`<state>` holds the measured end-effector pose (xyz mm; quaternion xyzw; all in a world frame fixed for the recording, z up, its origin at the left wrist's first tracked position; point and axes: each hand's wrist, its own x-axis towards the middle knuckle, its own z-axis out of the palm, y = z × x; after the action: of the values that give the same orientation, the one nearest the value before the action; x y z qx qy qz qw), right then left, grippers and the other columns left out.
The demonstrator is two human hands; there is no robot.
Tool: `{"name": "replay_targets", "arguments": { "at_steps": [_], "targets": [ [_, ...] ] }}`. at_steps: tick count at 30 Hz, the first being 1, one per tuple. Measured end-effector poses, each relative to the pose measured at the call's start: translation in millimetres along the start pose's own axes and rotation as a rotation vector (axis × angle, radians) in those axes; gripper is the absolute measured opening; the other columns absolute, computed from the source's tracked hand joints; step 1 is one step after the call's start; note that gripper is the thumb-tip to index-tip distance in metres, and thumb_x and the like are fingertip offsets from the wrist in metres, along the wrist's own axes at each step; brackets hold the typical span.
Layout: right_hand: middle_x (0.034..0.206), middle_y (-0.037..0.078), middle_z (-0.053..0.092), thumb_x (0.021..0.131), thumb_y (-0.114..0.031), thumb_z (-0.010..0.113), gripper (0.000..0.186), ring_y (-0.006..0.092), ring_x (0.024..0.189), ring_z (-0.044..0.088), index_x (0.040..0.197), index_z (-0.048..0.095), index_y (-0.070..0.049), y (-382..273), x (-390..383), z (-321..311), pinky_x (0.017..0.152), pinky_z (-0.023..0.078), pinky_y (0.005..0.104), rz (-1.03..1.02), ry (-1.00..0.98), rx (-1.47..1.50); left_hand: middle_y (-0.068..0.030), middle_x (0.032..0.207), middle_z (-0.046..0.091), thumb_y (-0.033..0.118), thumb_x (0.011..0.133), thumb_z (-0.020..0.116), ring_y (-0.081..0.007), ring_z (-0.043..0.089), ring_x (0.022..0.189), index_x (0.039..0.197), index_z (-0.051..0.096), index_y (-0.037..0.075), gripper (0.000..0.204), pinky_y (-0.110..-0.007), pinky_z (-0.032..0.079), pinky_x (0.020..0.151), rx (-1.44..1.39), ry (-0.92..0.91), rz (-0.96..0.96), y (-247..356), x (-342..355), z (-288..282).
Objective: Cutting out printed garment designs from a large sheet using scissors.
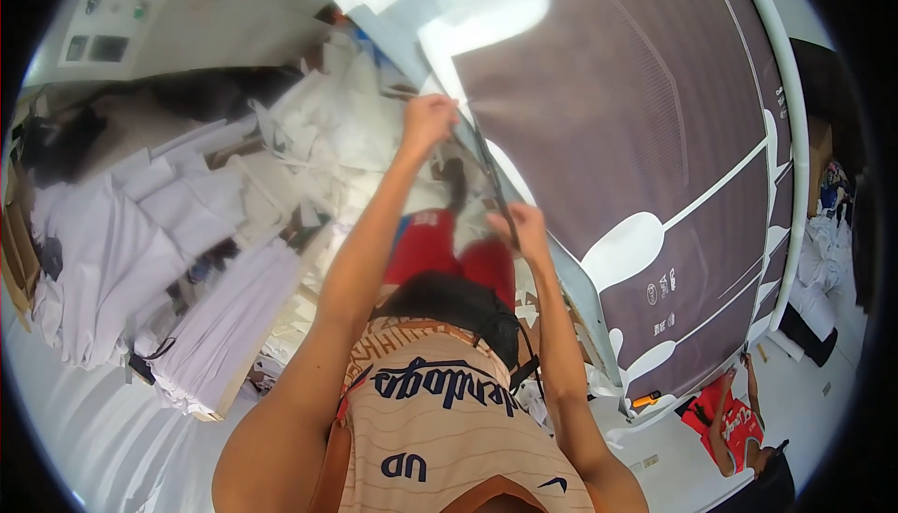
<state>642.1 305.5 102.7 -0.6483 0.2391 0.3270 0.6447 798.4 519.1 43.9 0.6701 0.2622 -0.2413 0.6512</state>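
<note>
A wide sheet of dark brown printed fabric (580, 111) with white shapes lies over the table to my right. A narrow dark strip (493, 169) runs along the sheet's near edge, between my two hands. My left hand (432, 122) is closed at the upper end of this strip, by the white corner of the print. Lower down, my right hand (520, 230) has its fingers bent round the strip's other end; motion blurs them slightly. Part of the strip is hidden behind my fingers.
White cloth piles (140, 242) and paper scraps fill the left side. The table's pale edge (575, 279) runs along my right forearm. On the table's near corner lies an orange-handled tool (645, 400). Another person in red (730, 429) is at the table's far right corner.
</note>
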Motion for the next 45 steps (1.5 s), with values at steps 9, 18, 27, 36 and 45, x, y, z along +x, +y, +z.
{"name": "replay_targets", "arguments": {
  "at_steps": [9,18,27,36,45],
  "targets": [
    [0.054,-0.007,0.047,0.081,-0.022,0.086,0.033,0.0014,0.045,0.039,0.069,0.06,-0.005,-19.9,16.7,9.9,0.042,0.025,0.0214,-0.026,0.051,-0.032,-0.0013,0.07,0.064,0.02,0.094,0.069,-0.0048,0.047,0.048,0.094,0.068,0.0,0.019,-0.02,0.033,0.043,-0.022,-0.055,-0.022,3.7,-0.6,-5.6],
    [0.054,-0.007,0.048,0.08,-0.025,0.087,0.032,0.0018,0.046,0.04,0.071,0.065,-0.004,-43.1,48.3,28.9,0.043,0.025,0.0217,-0.036,0.067,0.024,-0.0011,0.07,0.064,0.021,0.094,0.07,-0.0048,0.049,0.05,0.096,0.068,0.001,0.021,-0.021,0.034,0.044,-0.063,-0.105,-0.041,7.9,-3.7,-12.0],
    [0.054,-0.005,0.048,0.078,-0.031,0.088,0.041,0.0038,0.047,0.04,0.063,0.06,-0.004,-94.7,92.7,53.4,0.043,0.028,0.0244,-0.151,0.128,-0.006,-0.0019,0.07,0.064,0.019,0.093,0.069,-0.0062,0.05,0.049,0.095,0.069,0.0,0.019,-0.022,0.035,0.044,-0.057,-0.067,-0.003,-5.6,0.7,-18.7],
    [0.055,-0.001,0.054,0.085,-0.033,0.081,0.035,0.007,0.048,0.047,0.072,0.064,-0.005,-116.5,-11.7,46.8,0.045,0.035,0.0264,-0.227,-0.03,0.02,-0.0265,0.111,0.065,0.017,0.085,0.066,-0.0414,0.063,0.1,0.131,0.057,-0.003,0.051,-0.048,0.051,0.09,1.009,0.301,0.393,-60.8,-74.1,-145.3],
    [0.057,-0.002,0.054,0.091,-0.023,0.076,0.027,0.0074,0.047,0.051,0.079,0.062,-0.004,-96.5,-73.6,10.3,0.045,0.037,0.0235,-0.128,0.486,0.232,-0.0238,0.129,0.058,0.042,0.08,0.079,-0.0375,0.057,0.114,0.139,0.053,0.004,0.075,-0.046,0.048,0.092,1.128,0.195,1.0,155.2,-12.2,27.7]
  ]
}}
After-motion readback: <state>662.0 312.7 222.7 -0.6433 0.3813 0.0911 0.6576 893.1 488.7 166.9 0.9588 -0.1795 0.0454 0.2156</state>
